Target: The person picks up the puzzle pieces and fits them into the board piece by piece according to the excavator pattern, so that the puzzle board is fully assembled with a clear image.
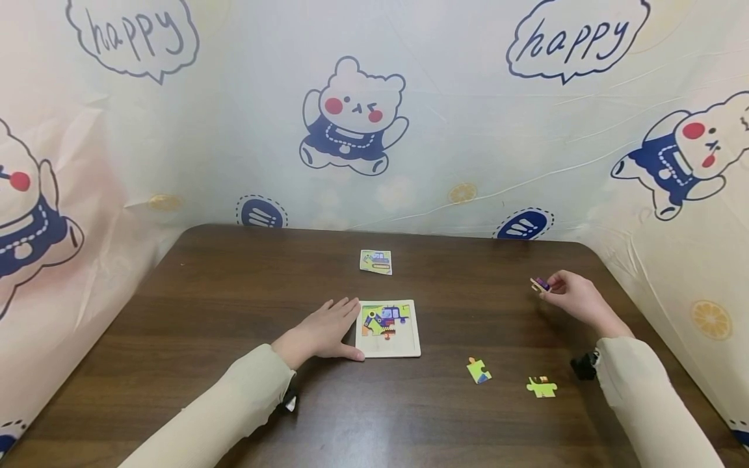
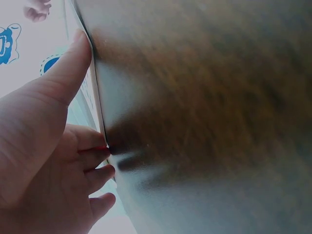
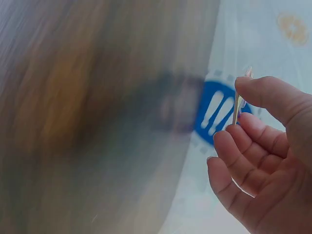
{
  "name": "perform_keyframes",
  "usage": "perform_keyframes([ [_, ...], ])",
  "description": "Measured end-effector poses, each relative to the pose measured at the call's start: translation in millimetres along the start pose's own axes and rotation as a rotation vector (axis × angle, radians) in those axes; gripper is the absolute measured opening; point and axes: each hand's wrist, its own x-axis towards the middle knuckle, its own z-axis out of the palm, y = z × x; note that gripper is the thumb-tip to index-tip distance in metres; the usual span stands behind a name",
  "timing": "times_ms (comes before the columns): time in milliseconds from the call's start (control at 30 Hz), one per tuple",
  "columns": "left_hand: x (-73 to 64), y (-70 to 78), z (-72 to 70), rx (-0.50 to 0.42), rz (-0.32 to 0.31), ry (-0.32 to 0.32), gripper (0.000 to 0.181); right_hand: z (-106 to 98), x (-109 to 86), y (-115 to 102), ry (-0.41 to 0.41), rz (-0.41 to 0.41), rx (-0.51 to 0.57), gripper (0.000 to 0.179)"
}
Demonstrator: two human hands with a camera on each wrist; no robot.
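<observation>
My left hand (image 1: 328, 330) lies along the left edge of a square white puzzle tray (image 1: 407, 348), its fingers extended and its thumb at the lower corner. Part of a digger picture (image 1: 386, 318) fills the upper portion of the tray; the lower and right part shows bare board. Off to the right, my right hand (image 1: 579, 300) pinches a purple and striped puzzle piece (image 1: 541, 285) between thumb and fingertips, raised over the table. Seen edge-on in the right wrist view, that puzzle piece (image 3: 237, 105) is thin and pale.
Two loose yellow-green pieces, one (image 1: 479, 370) nearer the tray and another (image 1: 542, 387) farther right, lie on the brown table (image 1: 263, 273). Behind the tray rests a small picture card (image 1: 376, 261) of a digger. A printed curtain (image 1: 234, 130) hangs around the table.
</observation>
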Motion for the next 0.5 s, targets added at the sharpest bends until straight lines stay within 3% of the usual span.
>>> perform_keyframes([
  [500,0.5,0.3,0.4,0.012,-0.001,0.003,0.097,27,14.0,-88,-0.054,-0.205,0.038,0.024],
])
